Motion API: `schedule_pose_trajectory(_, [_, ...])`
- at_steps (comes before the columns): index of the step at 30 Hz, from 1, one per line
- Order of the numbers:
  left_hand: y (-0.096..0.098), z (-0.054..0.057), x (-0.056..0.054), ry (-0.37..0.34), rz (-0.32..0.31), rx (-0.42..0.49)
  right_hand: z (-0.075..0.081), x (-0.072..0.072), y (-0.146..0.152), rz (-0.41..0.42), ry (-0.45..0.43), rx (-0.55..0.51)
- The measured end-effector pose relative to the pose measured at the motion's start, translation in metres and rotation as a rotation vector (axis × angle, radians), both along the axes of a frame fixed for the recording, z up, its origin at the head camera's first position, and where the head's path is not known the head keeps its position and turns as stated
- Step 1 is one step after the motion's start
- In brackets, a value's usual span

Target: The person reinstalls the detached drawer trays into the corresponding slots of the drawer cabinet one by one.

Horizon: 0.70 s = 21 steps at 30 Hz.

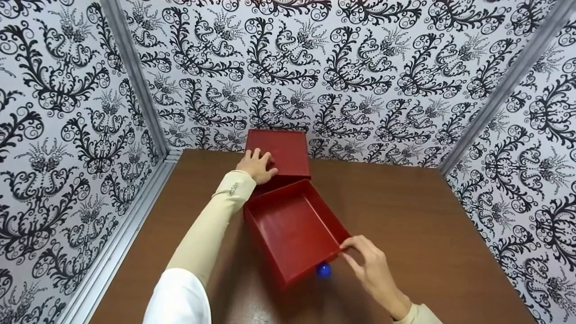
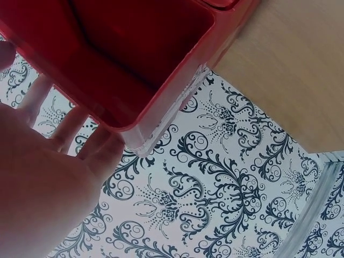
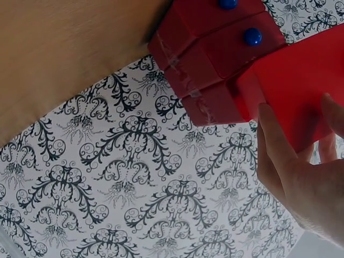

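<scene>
A red drawer (image 1: 297, 225) sits at an angle in front of a red drawer cabinet (image 1: 285, 148), its back edge close to the cabinet's front. A blue knob (image 1: 324, 270) shows on the drawer's front. At the front right corner, my right hand (image 1: 371, 267) pinches the drawer's rim between thumb and fingers; in the right wrist view the same hand (image 3: 301, 177) is beside the drawer's red wall (image 3: 295, 86). My left hand (image 1: 256, 166) rests on the cabinet's upper left edge with its fingers spread. The left wrist view shows that hand's fingers (image 2: 70, 126) along a red edge.
Lower drawers with blue knobs (image 3: 252, 36) show in the right wrist view. The brown tabletop (image 1: 396, 216) extends around the cabinet. Behind it stands a wall panel with black scroll patterns (image 1: 288, 63), and metal rails (image 1: 135, 72) run along the corners.
</scene>
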<state>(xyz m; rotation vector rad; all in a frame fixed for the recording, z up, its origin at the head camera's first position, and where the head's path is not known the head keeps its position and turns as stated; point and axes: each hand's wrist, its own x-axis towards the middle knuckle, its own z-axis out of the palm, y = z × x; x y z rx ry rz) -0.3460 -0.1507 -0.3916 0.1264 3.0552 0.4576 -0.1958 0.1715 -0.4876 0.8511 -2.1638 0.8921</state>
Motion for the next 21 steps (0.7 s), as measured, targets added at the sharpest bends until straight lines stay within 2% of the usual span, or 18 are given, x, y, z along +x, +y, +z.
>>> schedule_pose_trajectory(4, [0.000, -0.001, 0.000, 0.005, 0.002, 0.005, -0.002, -0.003, -0.004, 0.002, -0.021, -0.015])
schedule_pose_trajectory(10, [-0.001, -0.004, -0.005, 0.003, -0.001, -0.001, -0.003, -0.008, -0.011, -0.013, -0.030, -0.032])
schedule_pose_trajectory(21, [-0.001, -0.007, -0.010, -0.003, 0.003, -0.017, -0.008, -0.016, -0.031, -0.120, -0.001, 0.024])
